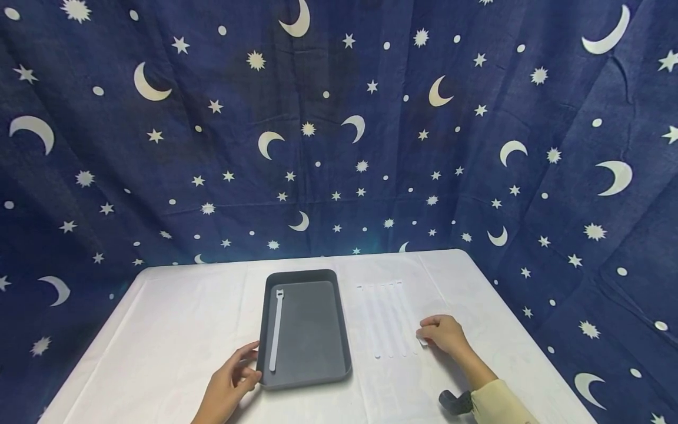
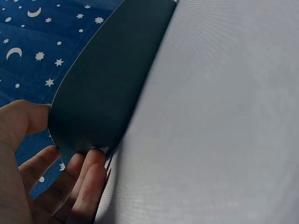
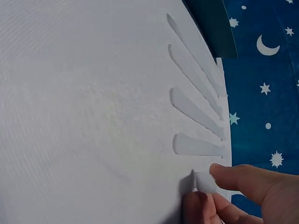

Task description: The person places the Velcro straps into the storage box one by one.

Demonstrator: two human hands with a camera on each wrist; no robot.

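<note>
A dark grey tray (image 1: 315, 330) lies on the white table, and one white strap (image 1: 276, 338) with a slotted head rests lengthwise along its left side. My left hand (image 1: 229, 380) grips the tray's left wall near the front corner, thumb on one side and fingertips on the other in the left wrist view. Right of the tray, several more white straps (image 3: 198, 145) lie side by side, faint against the cloth. At the right end of this row my right hand (image 1: 445, 334) pinches the near, rounded end of another white strap (image 3: 205, 182) between thumb and fingers.
The table (image 1: 175, 330) wears a white cloth with fold lines. A dark blue curtain (image 1: 328, 165) with moons and stars hangs behind it and around the sides. Beside the right sleeve (image 1: 500, 403) sits a curved black piece (image 1: 455, 403) at the wrist.
</note>
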